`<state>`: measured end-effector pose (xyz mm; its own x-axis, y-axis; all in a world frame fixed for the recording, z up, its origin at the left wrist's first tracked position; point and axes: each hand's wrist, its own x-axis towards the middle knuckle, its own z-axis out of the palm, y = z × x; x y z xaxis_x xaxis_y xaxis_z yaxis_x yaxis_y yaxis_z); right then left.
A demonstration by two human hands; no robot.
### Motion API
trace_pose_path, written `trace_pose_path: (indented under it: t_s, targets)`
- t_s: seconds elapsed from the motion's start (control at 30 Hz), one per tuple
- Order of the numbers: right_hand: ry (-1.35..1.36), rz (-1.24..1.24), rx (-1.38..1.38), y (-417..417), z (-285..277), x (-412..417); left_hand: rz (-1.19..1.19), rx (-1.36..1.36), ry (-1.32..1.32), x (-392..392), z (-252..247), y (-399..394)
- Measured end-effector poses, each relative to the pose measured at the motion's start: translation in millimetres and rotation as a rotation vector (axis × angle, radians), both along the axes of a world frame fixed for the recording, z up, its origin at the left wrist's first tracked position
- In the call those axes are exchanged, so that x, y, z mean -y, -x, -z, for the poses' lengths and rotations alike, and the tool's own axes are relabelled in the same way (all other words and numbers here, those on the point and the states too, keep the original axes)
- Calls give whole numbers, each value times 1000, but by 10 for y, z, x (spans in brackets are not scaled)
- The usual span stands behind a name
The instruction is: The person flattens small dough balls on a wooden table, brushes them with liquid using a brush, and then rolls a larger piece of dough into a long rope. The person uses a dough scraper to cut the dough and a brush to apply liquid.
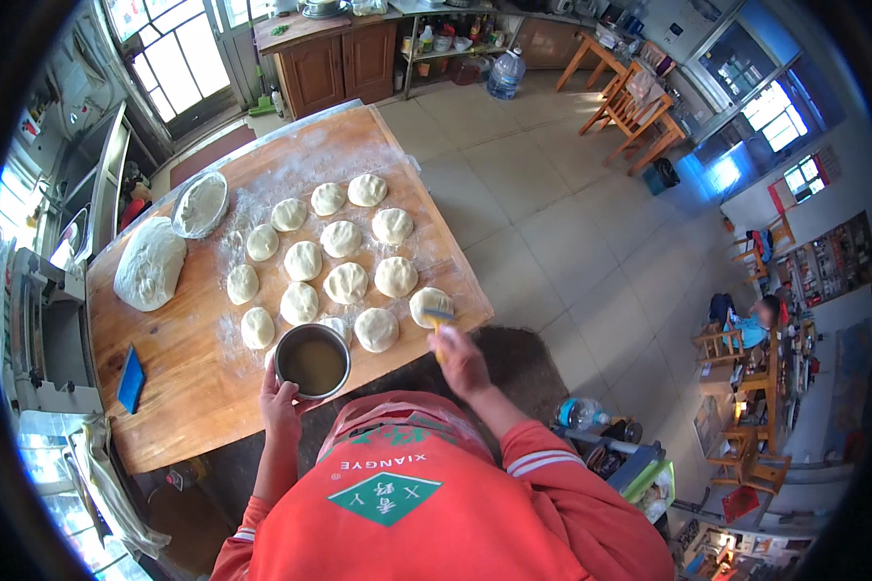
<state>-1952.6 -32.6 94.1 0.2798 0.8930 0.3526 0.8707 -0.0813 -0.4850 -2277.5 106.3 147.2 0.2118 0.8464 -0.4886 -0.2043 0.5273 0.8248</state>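
Observation:
My left hand (282,404) grips a round metal bowl (312,361) of brownish liquid above the table's near edge. With my right hand (460,361) I hold a brush (438,317) by its yellow handle, its bristles at the top of the dough round (431,301) nearest the right corner. Several more flattened dough rounds, among them one (376,330) between bowl and brush, lie in loose rows on the floured wooden table (189,407). The bowl partly hides dough behind it.
A large dough mass (151,265) lies at the table's left beside a bowl of flour (200,205). Nearer me is a blue scraper (131,380). To my right stands a cart (628,465) with a plastic bottle (583,414). A person (748,327) sits at the far right.

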Motion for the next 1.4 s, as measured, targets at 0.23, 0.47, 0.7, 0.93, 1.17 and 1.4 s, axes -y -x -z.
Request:
trace_pose_path:
  t_s: [0.23, 0.47, 0.7, 0.93, 1.17, 1.4]
  targets:
    - [-135, 55, -534, 518, -581, -181, -58, 67, -40, 49, 86, 204]
    - [-19, -224, -1114, 1304, -673, -956, -49, 41, -53, 16, 86, 329]
    - [80, -168, -1217, 1498, -335, -1205, -134, 44, -55, -76, 72, 582]
    - [11, -29, -1539, 1278, -322, -1222, -210, 29, -88, -190, 6, 1074]
    - [-124, 142, -892, 1065, -17, -997, -251, 24, -38, -208, -131, 1689]
    - [169, -502, -88, 1616, -189, -900, -189, 8, -5, -205, -166, 1688]
